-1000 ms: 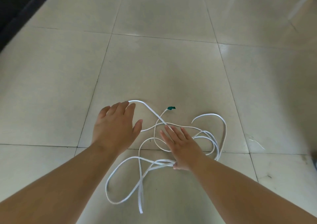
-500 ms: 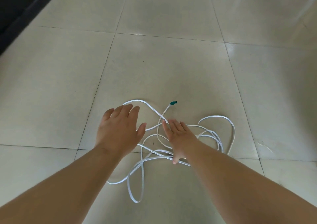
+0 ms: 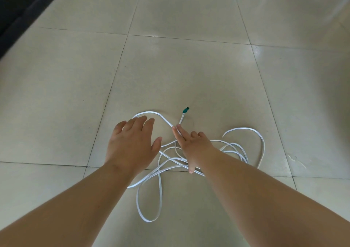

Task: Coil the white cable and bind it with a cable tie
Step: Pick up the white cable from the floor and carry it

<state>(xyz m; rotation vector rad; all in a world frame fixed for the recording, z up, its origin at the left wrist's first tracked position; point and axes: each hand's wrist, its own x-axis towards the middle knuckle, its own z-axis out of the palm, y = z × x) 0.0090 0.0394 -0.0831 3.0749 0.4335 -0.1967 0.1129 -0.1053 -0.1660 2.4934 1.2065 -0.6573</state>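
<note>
A white cable (image 3: 244,129) lies in loose tangled loops on the tiled floor (image 3: 170,72). One end carries a small green tip (image 3: 185,110), pointing away from me. My left hand (image 3: 130,144) hovers palm down, fingers spread, over the cable's left loop and holds nothing. My right hand (image 3: 193,146) reaches forward over the middle of the tangle, its extended fingertips at the strand that leads to the green tip. Whether those fingers touch the strand is unclear. No cable tie is visible.
Beige floor tiles with dark grout lines surround the cable. A dark wall base (image 3: 17,14) runs along the upper left corner. A pale scuff mark (image 3: 295,160) sits on the floor to the right of the cable.
My right hand has slid forward across the tangle toward the green-tipped end. The left hand stays over the left loop. The near loops have shifted as the view moved closer.
</note>
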